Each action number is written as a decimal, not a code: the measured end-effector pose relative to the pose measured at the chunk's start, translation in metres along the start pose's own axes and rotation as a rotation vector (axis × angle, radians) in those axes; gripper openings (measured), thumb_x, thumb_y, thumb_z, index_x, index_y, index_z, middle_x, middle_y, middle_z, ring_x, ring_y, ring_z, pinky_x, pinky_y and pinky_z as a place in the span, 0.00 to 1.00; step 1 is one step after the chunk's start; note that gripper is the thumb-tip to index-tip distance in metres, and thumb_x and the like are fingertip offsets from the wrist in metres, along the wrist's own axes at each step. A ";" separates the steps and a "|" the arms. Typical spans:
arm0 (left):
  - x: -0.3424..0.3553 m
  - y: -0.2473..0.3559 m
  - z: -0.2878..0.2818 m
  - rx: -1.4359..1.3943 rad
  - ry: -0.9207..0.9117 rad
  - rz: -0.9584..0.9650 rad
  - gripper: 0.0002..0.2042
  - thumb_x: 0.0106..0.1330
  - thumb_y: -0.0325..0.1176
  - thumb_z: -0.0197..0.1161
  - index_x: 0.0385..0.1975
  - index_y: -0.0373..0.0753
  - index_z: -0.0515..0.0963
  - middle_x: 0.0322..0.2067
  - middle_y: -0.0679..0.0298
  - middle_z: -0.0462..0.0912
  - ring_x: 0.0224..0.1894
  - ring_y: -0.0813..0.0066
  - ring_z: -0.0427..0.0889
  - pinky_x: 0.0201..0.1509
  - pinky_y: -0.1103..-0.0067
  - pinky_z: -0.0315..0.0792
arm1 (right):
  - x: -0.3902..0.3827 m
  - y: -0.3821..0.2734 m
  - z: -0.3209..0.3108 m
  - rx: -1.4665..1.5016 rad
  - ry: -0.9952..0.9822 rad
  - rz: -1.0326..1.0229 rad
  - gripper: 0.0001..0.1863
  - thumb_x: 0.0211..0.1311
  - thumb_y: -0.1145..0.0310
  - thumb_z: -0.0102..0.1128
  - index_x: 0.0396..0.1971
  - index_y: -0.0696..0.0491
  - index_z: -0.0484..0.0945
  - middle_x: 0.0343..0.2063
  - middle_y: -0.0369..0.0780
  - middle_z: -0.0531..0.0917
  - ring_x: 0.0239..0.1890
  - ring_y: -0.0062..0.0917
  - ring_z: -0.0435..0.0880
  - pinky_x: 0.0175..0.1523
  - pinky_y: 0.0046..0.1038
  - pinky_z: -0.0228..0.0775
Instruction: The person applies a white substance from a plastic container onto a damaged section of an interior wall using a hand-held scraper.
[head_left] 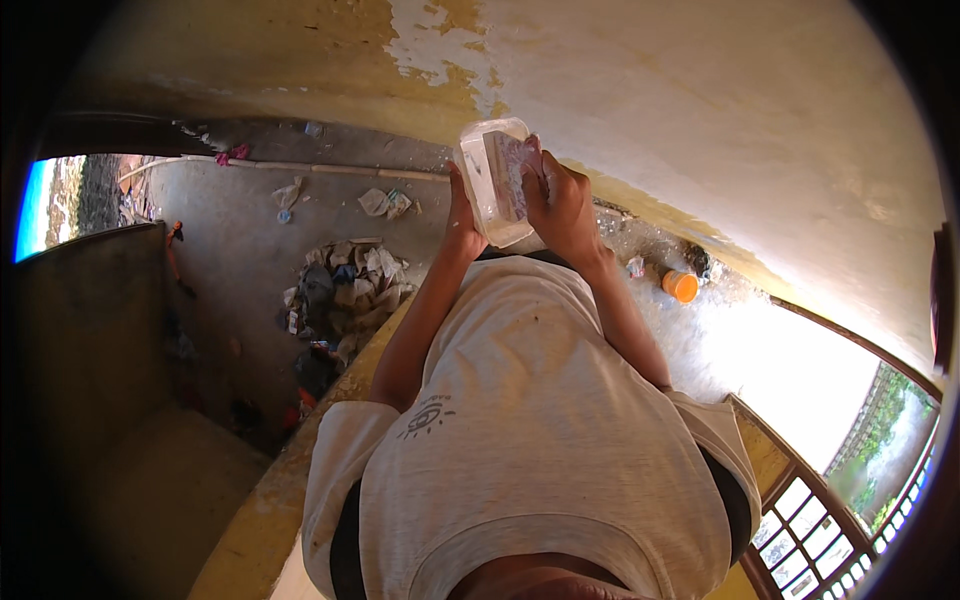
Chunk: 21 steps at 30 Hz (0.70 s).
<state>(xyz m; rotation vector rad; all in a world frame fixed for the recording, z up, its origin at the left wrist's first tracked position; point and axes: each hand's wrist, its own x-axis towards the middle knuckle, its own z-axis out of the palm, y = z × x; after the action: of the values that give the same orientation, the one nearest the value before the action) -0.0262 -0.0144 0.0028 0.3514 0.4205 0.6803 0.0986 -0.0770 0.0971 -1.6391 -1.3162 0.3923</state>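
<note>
A see-through, whitish plastic container, shaped like a rectangular tub, is held up in front of my body, close to the wall. My left hand supports its left side, palm and fingers pressed along it. On the right, my right hand has its fingers bent around the edge of a flat, mottled grey-purple piece at the container's inner side. Whether that piece is loose or part of the container, I cannot tell. The right fingertips are partly hidden.
A peeling yellow and white wall rises just beyond my hands. Crumpled rubbish lies heaped on the grey floor to the left, with plastic scraps and a long pole farther off. An orange tub stands at right near bright light.
</note>
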 end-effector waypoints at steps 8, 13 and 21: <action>0.005 0.000 -0.014 -0.058 0.092 -0.030 0.36 0.69 0.67 0.33 0.67 0.46 0.60 0.60 0.61 0.71 0.61 0.64 0.72 0.64 0.66 0.71 | -0.003 0.020 0.026 -0.027 -0.027 -0.018 0.08 0.58 0.77 0.55 0.37 0.63 0.75 0.21 0.55 0.77 0.25 0.52 0.78 0.29 0.39 0.70; 0.007 0.004 -0.015 -0.005 0.143 0.004 0.40 0.66 0.71 0.32 0.67 0.46 0.60 0.61 0.59 0.70 0.61 0.63 0.73 0.63 0.65 0.71 | 0.004 0.010 0.020 -0.005 -0.005 -0.037 0.11 0.57 0.77 0.55 0.40 0.64 0.75 0.24 0.56 0.79 0.27 0.52 0.80 0.31 0.39 0.72; 0.006 0.012 -0.016 -0.007 0.113 -0.019 0.40 0.65 0.71 0.29 0.67 0.46 0.59 0.62 0.60 0.69 0.62 0.62 0.71 0.63 0.64 0.71 | 0.009 0.022 0.026 -0.029 -0.010 -0.005 0.10 0.60 0.75 0.55 0.39 0.64 0.76 0.22 0.55 0.78 0.25 0.49 0.80 0.29 0.37 0.71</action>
<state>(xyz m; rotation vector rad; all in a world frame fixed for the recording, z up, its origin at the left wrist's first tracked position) -0.0363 0.0015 -0.0072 0.3026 0.5276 0.6851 0.0951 -0.0559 0.0693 -1.6593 -1.3388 0.3801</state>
